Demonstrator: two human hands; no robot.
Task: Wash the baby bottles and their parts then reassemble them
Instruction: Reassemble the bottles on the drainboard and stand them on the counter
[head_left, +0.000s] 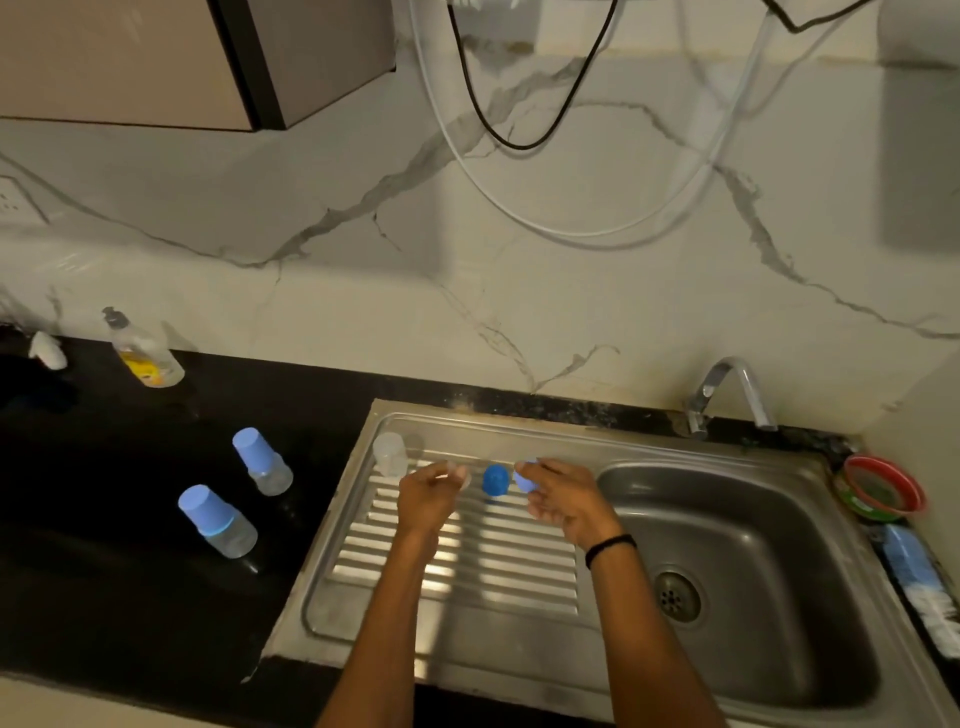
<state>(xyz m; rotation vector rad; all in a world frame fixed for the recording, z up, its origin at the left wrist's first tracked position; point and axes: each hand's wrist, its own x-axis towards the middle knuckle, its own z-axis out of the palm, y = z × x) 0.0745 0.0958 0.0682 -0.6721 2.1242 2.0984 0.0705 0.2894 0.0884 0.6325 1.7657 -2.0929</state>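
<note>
- Over steel drainboard (467, 571), left hand (426, 496) pinches clear soft teat (460, 475); at three o'clock, right hand (563, 499) grips pale-blue plastic ring (524, 482).
- Seat teat squarely through ring.

Near half of drainboard (498, 571) open beneath your forearms. Far edge crowded: clear bottle body (389, 453) at far-left corner, blue cap (494, 479) between your left hand (428, 496), pinching clear part (460, 476), and right hand (563, 499), gripping pale-blue part (524, 482). Basin (779, 519) open; tap (727, 389) arches over far rim. 2 capped bottles (262, 461) (218, 519) stand apart on counter (104, 493) left of drainboard. Strainer (883, 491), brush (917, 577) fill right ledge (870, 530).
</note>
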